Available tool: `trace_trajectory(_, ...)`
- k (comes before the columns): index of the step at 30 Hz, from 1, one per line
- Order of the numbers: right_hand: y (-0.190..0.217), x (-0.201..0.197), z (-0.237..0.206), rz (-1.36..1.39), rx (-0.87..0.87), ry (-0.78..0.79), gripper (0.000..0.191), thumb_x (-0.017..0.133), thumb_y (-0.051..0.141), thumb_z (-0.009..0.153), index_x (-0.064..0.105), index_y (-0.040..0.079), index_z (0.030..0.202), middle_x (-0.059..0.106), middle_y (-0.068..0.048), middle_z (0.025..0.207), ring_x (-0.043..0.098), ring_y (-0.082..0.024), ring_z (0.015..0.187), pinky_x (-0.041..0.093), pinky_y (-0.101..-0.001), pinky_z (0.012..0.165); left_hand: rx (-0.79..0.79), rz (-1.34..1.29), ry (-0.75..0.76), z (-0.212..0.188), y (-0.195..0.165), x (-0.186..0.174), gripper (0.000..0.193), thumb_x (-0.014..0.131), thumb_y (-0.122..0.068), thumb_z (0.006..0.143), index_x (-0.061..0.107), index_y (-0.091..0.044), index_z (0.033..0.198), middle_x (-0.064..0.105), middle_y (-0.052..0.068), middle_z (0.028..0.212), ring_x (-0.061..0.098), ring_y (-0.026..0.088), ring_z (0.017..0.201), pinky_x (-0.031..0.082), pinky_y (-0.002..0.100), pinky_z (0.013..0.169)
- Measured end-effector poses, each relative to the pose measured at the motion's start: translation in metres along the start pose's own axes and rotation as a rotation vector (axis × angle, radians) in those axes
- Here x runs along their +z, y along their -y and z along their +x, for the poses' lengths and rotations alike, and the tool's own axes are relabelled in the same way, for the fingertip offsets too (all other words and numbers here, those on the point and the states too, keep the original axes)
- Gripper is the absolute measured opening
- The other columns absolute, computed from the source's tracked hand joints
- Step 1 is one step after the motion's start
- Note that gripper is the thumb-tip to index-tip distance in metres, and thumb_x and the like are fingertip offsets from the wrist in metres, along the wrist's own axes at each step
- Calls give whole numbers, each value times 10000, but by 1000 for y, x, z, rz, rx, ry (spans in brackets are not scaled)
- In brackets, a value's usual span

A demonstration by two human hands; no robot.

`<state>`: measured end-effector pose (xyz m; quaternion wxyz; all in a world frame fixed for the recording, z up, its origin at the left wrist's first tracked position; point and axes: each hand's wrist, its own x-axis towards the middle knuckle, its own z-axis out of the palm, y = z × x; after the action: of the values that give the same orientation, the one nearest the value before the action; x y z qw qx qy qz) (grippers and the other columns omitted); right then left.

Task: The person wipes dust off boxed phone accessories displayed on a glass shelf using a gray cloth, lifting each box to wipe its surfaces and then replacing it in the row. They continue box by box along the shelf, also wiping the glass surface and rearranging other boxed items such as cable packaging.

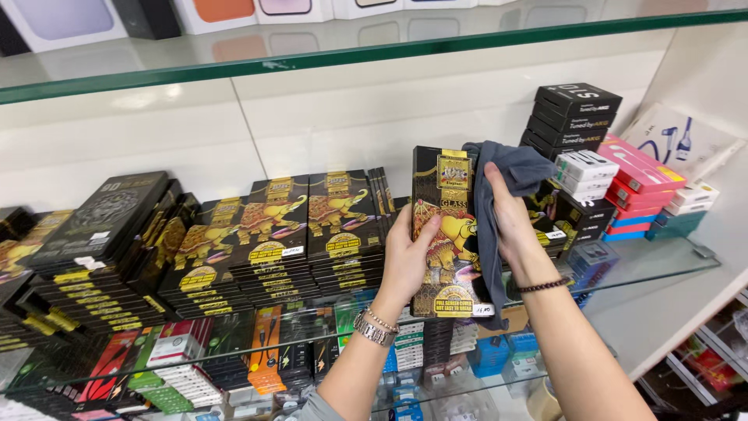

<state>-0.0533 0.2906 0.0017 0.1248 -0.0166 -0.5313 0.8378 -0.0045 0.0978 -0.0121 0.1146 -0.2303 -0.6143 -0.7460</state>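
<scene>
Nearest the camera, two bare forearms rise from the bottom edge. The left hand (405, 261), with a metal watch and thin bracelet at the wrist, pinches the left edge of one flat black-and-gold box with a yellow elephant picture (446, 234), fingers curled behind it, thumb in front. The box stands upright in the air above the glass shelf (662, 265). The right hand (510, 222), with a dark bead bracelet, presses a grey cloth (499, 203) against the box's right side, fingers wrapped in the folds and partly hidden. Behind, about five stacks of matching black-and-gold boxes (273, 234) sit on the shelf; the leftmost is cut off. Farther right stand one pile of black boxes (575, 113) and one of red boxes (639, 191).
</scene>
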Motion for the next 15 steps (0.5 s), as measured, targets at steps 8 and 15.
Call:
trace_trajectory(8, 31, -22, -66, 368, 34, 84, 582, 586, 459, 965, 597, 73, 1401, 682, -83, 1356, 655, -217, 1190, 480, -357, 1048, 32, 320, 59, 9, 25, 31, 468, 622, -362, 1005, 619, 25, 1268, 765, 163, 1059, 753, 241, 963, 561, 347, 823)
trace_trajectory(15, 11, -43, -75, 314, 180, 83, 499, 622, 371, 946, 614, 93, 1361, 692, -104, 1311, 685, -251, 1087, 541, -440, 860, -46, 271, 3, 23, 36, 48, 481, 630, -379, 965, 676, -9, 1269, 788, 176, 1069, 783, 244, 932, 566, 333, 815)
